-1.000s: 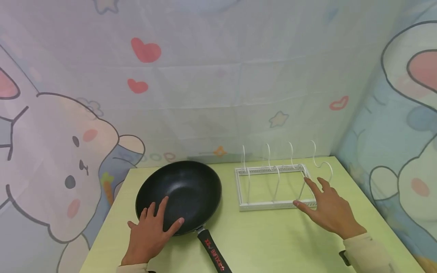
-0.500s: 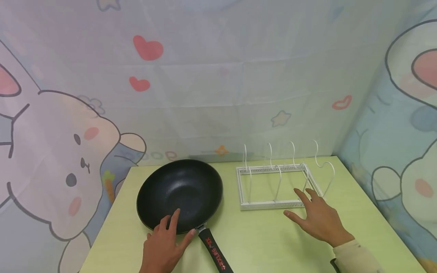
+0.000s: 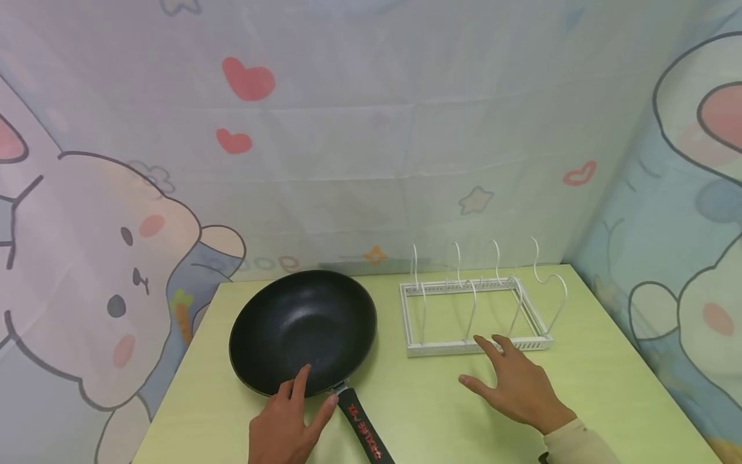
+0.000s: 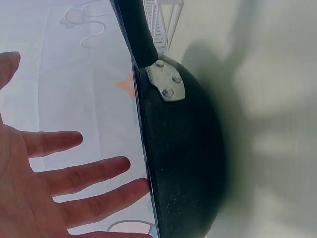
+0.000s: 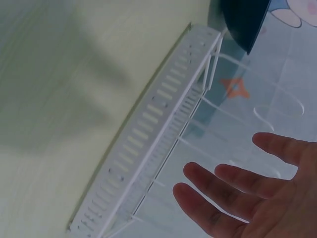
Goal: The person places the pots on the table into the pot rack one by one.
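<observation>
A black wok (image 3: 307, 328) rests on the left of the table, its dark handle (image 3: 364, 425) with red lettering pointing toward me. My left hand (image 3: 286, 419) hovers by the near rim, left of the handle, fingers spread and nothing held. In the left wrist view its fingertips come close to the wok's rim (image 4: 148, 163); whether they touch I cannot tell. A white pan rack (image 3: 475, 348) with curved wire dividers stands to the right. Before its front rail (image 5: 143, 129) hangs my right hand (image 3: 516, 390), fingers spread, holding nothing.
The pale yellow-green table (image 3: 440, 419) ends at a patterned cloth backdrop (image 3: 406, 161) behind. Another cloth side (image 3: 655, 258) borders it on the right. A gap of table separates wok and rack.
My left hand has drawn back from over the wok toward its near rim and the handle. The right hand has moved left and nearer to me, away from the rack's right end.
</observation>
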`<state>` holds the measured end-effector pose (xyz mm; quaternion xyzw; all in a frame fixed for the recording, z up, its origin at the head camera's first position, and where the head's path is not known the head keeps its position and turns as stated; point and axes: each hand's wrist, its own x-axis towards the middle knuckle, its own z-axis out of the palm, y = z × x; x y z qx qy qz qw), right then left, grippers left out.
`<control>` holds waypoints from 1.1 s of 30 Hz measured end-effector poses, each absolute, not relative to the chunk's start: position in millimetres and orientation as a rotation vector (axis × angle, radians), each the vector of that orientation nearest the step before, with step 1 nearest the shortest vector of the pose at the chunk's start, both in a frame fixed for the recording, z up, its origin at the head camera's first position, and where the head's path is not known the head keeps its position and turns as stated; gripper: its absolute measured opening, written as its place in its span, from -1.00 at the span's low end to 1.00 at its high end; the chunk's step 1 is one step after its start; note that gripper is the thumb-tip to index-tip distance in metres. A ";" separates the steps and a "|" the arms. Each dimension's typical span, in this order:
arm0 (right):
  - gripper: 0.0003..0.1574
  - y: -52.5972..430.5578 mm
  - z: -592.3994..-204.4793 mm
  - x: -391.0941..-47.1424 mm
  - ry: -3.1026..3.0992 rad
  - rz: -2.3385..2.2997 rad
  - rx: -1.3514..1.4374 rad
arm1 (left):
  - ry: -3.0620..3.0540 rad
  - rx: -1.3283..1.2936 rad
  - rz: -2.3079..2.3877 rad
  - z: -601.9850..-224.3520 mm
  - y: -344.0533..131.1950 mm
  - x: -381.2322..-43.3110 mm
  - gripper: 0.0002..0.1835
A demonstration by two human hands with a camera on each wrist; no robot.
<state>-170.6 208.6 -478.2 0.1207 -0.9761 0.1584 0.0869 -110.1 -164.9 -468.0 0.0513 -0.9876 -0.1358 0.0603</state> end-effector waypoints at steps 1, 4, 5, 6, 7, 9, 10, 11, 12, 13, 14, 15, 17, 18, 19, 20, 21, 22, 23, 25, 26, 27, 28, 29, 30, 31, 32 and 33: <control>-0.03 205.4 -479.1 -169.4 -2.912 0.478 0.364 | -2.977 0.158 -0.416 -468.6 -163.8 -109.2 -0.16; -0.03 196.3 -481.2 -166.2 -2.925 0.502 0.375 | -2.940 0.163 -0.431 -469.6 -159.9 -105.9 -0.18; -0.03 193.6 -482.1 -165.4 -2.929 0.507 0.378 | -2.931 0.165 -0.438 -469.6 -158.5 -104.7 -0.19; -0.02 191.0 -482.8 -164.2 -2.934 0.512 0.379 | -2.925 0.167 -0.442 -469.6 -157.1 -103.4 -0.19; -0.02 188.5 -483.6 -163.0 -2.937 0.518 0.379 | -2.922 0.167 -0.444 -469.5 -155.9 -102.0 -0.20; -0.01 184.0 -484.4 -159.9 -2.943 0.533 0.386 | -2.923 0.175 -0.446 -469.1 -153.7 -99.0 -0.21; -0.01 181.7 -485.0 -158.5 -2.947 0.539 0.388 | -2.919 0.180 -0.446 -469.3 -153.0 -97.5 -0.23; -0.01 179.4 -485.6 -157.2 -2.952 0.546 0.392 | -2.919 0.185 -0.447 -469.5 -152.4 -96.1 -0.24; -0.01 177.0 -485.8 -155.7 -2.957 0.559 0.398 | -2.919 0.194 -0.449 -470.0 -152.0 -94.7 -0.25; -0.01 174.6 -486.0 -154.4 -2.962 0.571 0.405 | -2.923 0.205 -0.459 -470.7 -151.9 -93.4 -0.26; -0.01 172.2 -486.4 -153.2 -2.970 0.577 0.412 | -2.932 0.218 -0.471 -471.6 -152.0 -92.3 -0.27; -0.01 169.6 -486.7 -152.1 -2.977 0.586 0.418 | -2.942 0.232 -0.489 -472.8 -152.3 -91.3 -0.27; -0.02 165.3 -486.9 -149.7 -2.993 0.601 0.433 | -2.981 0.253 -0.528 -476.4 -153.0 -90.5 -0.26; -0.02 163.1 -486.6 -148.4 -2.999 0.610 0.439 | -3.003 0.261 -0.549 -478.5 -153.3 -90.4 -0.26; -0.02 161.2 -487.0 -147.3 -3.005 0.610 0.443 | -3.023 0.269 -0.568 -481.1 -153.4 -90.5 -0.25; -0.02 159.3 -487.4 -146.3 -3.011 0.615 0.447 | -3.042 0.276 -0.583 -483.7 -153.4 -90.8 -0.25; -0.02 157.2 -487.8 -145.4 -3.013 0.627 0.450 | -3.054 0.282 -0.597 -486.2 -153.4 -91.2 -0.25; -0.02 155.1 -488.4 -144.4 -3.013 0.636 0.454 | -3.063 0.284 -0.607 -488.8 -153.5 -91.8 -0.25; -0.02 152.9 -488.9 -143.3 -3.014 0.647 0.458 | -3.068 0.290 -0.617 -491.0 -153.5 -92.2 -0.26; -0.01 147.9 -490.8 -141.1 -3.013 0.672 0.472 | -3.075 0.307 -0.638 -496.1 -154.0 -93.6 -0.28; 0.00 145.2 -491.4 -139.8 -3.011 0.690 0.481 | -3.080 0.314 -0.653 -498.1 -154.4 -94.6 -0.28; 0.01 142.5 -491.9 -138.3 -3.008 0.705 0.494 | -3.086 0.321 -0.673 -500.1 -154.7 -95.7 -0.29; 0.01 139.6 -492.3 -136.8 -3.003 0.720 0.509 | -3.096 0.322 -0.692 -502.6 -154.9 -97.1 -0.29; 0.02 136.9 -492.6 -135.1 -3.000 0.742 0.527 | -3.104 0.322 -0.713 -504.7 -154.9 -98.4 -0.29; 0.02 134.0 -493.0 -133.5 -2.996 0.757 0.547 | -3.114 0.330 -0.737 -506.6 -154.6 -99.9 -0.29; 0.02 131.2 -493.4 -132.0 -2.993 0.771 0.569 | -3.120 0.339 -0.755 -508.5 -153.8 -101.3 -0.29; 0.01 128.4 -493.7 -130.5 -2.994 0.780 0.593 | -3.116 0.350 -0.769 -510.1 -152.5 -102.4 -0.29; 0.01 125.9 -493.9 -129.2 -2.999 0.789 0.617 | -3.112 0.365 -0.775 -511.8 -150.6 -103.4 -0.28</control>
